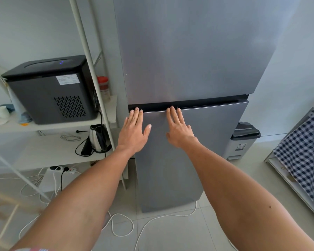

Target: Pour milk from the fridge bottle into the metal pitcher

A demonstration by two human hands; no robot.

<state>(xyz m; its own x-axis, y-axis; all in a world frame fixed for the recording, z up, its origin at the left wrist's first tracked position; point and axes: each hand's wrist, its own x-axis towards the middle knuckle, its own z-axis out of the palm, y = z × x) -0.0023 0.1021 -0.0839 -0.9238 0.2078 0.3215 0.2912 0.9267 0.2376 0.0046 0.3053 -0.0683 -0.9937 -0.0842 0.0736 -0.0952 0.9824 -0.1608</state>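
Fridge (188, 51): a tall grey two-door unit fills the centre of the view, both doors closed, with a dark handle slot (207, 104) running between the upper and lower door. No milk bottle or metal pitcher can be seen.

Both arms reach forward, bare and nearly straight, from 7 and 5 o'clock toward the middle. The left hand (134, 131) lies flat on the lower door (216, 142), palm against it, fingers spread and pointing to 12 o'clock, fingertips at the slot's lower edge near the door's left corner. The right hand (178, 128) lies the same way just beside it, at its 3 o'clock, thumb angled down-left. The hands are apart, both unclenched, grasping nothing.

At 9 o'clock a white shelf (49, 126) carries a black box-shaped appliance (51, 91); a kettle (98, 140) stands on the level below. A bin (245, 140) stands at 3 o'clock beside the fridge.
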